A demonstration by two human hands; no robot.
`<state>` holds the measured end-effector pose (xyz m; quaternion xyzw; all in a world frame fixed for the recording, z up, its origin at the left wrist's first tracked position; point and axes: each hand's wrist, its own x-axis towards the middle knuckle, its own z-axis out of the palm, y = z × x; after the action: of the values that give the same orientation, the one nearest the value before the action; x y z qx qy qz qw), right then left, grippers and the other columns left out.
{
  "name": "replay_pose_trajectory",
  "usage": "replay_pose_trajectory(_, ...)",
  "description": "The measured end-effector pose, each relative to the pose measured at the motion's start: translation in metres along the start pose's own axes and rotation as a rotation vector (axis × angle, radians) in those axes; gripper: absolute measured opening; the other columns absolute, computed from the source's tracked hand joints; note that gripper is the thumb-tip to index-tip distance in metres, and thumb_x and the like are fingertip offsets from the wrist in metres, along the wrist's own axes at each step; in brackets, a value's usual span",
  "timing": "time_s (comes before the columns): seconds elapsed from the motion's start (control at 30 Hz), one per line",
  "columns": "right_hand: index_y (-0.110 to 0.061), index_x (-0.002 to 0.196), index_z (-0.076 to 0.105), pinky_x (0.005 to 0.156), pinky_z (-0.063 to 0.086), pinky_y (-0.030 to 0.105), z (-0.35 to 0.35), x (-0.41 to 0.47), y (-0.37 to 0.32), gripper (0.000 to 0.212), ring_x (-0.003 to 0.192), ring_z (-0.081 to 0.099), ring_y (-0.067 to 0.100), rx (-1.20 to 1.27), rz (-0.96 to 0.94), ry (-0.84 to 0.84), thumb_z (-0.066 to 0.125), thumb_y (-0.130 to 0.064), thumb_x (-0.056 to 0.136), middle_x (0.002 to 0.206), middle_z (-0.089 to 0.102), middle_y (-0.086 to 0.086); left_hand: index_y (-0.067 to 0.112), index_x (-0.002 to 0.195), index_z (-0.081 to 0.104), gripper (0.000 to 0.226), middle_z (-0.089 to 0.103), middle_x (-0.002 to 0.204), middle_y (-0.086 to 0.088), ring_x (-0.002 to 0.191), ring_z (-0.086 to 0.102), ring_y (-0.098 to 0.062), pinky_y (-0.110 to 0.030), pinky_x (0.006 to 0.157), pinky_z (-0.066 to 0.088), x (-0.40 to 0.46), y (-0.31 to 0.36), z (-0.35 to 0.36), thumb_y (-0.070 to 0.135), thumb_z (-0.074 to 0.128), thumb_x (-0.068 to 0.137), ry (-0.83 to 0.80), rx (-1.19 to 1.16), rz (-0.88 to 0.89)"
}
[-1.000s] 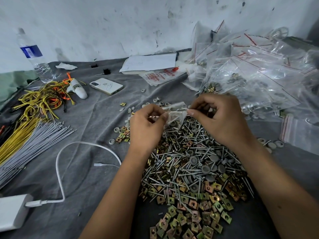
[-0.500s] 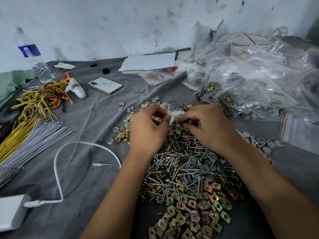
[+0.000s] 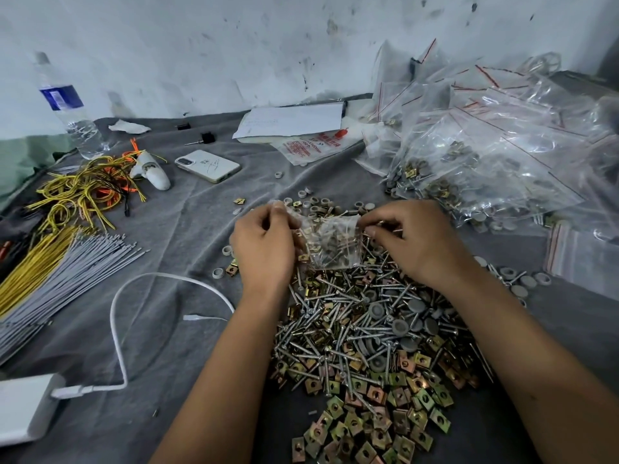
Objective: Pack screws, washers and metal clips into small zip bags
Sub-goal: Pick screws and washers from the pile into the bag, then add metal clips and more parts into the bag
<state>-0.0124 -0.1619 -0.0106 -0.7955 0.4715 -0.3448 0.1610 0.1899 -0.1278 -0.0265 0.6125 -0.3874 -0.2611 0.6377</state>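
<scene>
A small clear zip bag (image 3: 330, 241) with screws and clips inside hangs between my hands above the hardware pile. My left hand (image 3: 264, 249) pinches its top left corner. My right hand (image 3: 418, 242) pinches its top right corner. Below lies a heap of silver screws (image 3: 338, 326) mixed with grey round washers (image 3: 400, 326). Yellowish square metal clips (image 3: 365, 423) spread toward the near edge. Loose grey washers (image 3: 311, 204) lie just beyond the bag.
A heap of filled zip bags (image 3: 495, 162) sits at the back right, flat empty bags (image 3: 582, 259) at the right. A phone (image 3: 207, 165), water bottle (image 3: 68, 105), yellow wires (image 3: 77, 195), grey ties (image 3: 63, 272), a white charger (image 3: 23, 410) and cable (image 3: 115, 329) occupy the left.
My hands dipped to the pile half a second ago and have since spread apart, stretching the bag between them; the bag is now held wide by its top corners.
</scene>
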Motion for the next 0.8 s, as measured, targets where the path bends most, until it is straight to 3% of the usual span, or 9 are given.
replay_pose_trajectory(0.1, -0.025, 0.099, 0.08, 0.065, 0.038, 0.001, -0.009, 0.0, 0.006, 0.014, 0.074, 0.056, -0.011, -0.062, -0.012, -0.024, 0.08, -0.019, 0.086, 0.09, 0.071, -0.013, 0.006, 0.075, 0.068, 0.044, 0.07, 0.063, -0.012, 0.05, 0.064, -0.023, -0.028, 0.046, 0.047, 0.004, 0.004, -0.005, 0.029, 0.048, 0.107, 0.118, -0.04, 0.017)
replay_pose_trajectory(0.17, -0.031, 0.09, 0.077, 0.066, 0.042, 0.01, -0.015, -0.001, 0.01, 0.009, 0.075, 0.057, -0.009, -0.105, -0.01, -0.153, 0.081, -0.036, 0.084, 0.086, 0.064, -0.023, 0.006, 0.073, 0.066, 0.045, 0.07, 0.067, -0.01, 0.055, 0.062, -0.022, -0.031, 0.053, 0.046, 0.009, 0.008, -0.009, 0.027, 0.047, 0.108, 0.228, -0.083, 0.019)
replay_pose_trajectory(0.27, -0.036, 0.091, 0.071, 0.074, 0.037, 0.013, -0.019, -0.001, 0.016, 0.028, 0.09, 0.054, -0.007, -0.132, 0.008, -0.351, 0.08, -0.058, 0.075, 0.097, 0.059, -0.022, 0.01, 0.066, 0.06, 0.042, 0.068, 0.065, -0.006, 0.054, 0.056, -0.023, -0.033, 0.056, 0.042, 0.016, 0.015, -0.015, 0.015, 0.047, 0.105, 0.411, -0.254, -0.031)
replay_pose_trajectory(0.37, -0.039, 0.091, 0.069, 0.077, 0.035, 0.014, -0.021, 0.0, 0.017, 0.029, 0.095, 0.049, -0.012, -0.111, 0.006, -0.417, 0.08, -0.059, 0.074, 0.101, 0.057, -0.023, 0.014, 0.062, 0.052, 0.042, 0.063, 0.056, 0.003, 0.041, 0.049, -0.013, -0.024, 0.045, 0.034, 0.024, 0.016, -0.023, 0.01, 0.045, 0.104, 0.537, -0.356, -0.099)
replay_pose_trajectory(0.47, -0.038, 0.082, 0.069, 0.074, 0.038, 0.022, -0.023, 0.0, 0.018, 0.02, 0.092, 0.048, -0.014, -0.069, -0.006, -0.454, 0.08, -0.053, 0.077, 0.093, 0.057, -0.024, 0.014, 0.064, 0.051, 0.041, 0.062, 0.053, 0.005, 0.04, 0.046, -0.013, -0.022, 0.043, 0.032, 0.026, 0.016, -0.026, 0.011, 0.044, 0.105, 0.566, -0.385, -0.132)
replay_pose_trajectory(0.67, -0.042, 0.083, 0.071, 0.083, 0.044, 0.024, -0.027, 0.0, 0.019, 0.011, 0.094, 0.051, -0.011, -0.035, 0.0, -0.595, 0.08, -0.049, 0.081, 0.1, 0.052, -0.031, 0.014, 0.065, 0.048, 0.04, 0.062, 0.067, -0.005, 0.047, 0.044, -0.018, -0.03, 0.052, 0.035, 0.027, 0.017, -0.028, 0.012, 0.043, 0.105, 0.636, -0.393, -0.15)
replay_pose_trajectory(0.73, -0.039, 0.08, 0.072, 0.075, 0.041, 0.022, -0.024, 0.0, 0.019, 0.015, 0.091, 0.053, -0.009, -0.042, -0.02, -0.538, 0.08, -0.052, 0.079, 0.096, 0.054, -0.027, 0.014, 0.067, 0.051, 0.038, 0.06, 0.068, -0.006, 0.052, 0.046, -0.019, -0.031, 0.055, 0.035, 0.024, 0.017, -0.025, 0.011, 0.045, 0.104, 0.589, -0.33, -0.096)
replay_pose_trajectory(0.8, -0.037, 0.076, 0.073, 0.07, 0.04, 0.023, -0.02, 0.0, 0.018, 0.024, 0.084, 0.056, -0.003, -0.038, -0.043, -0.417, 0.075, -0.06, 0.073, 0.089, 0.058, -0.018, 0.012, 0.074, 0.057, 0.03, 0.06, 0.073, -0.009, 0.063, 0.05, -0.02, -0.034, 0.061, 0.037, 0.014, 0.018, -0.016, 0.012, 0.049, 0.103, 0.436, -0.191, 0.007)
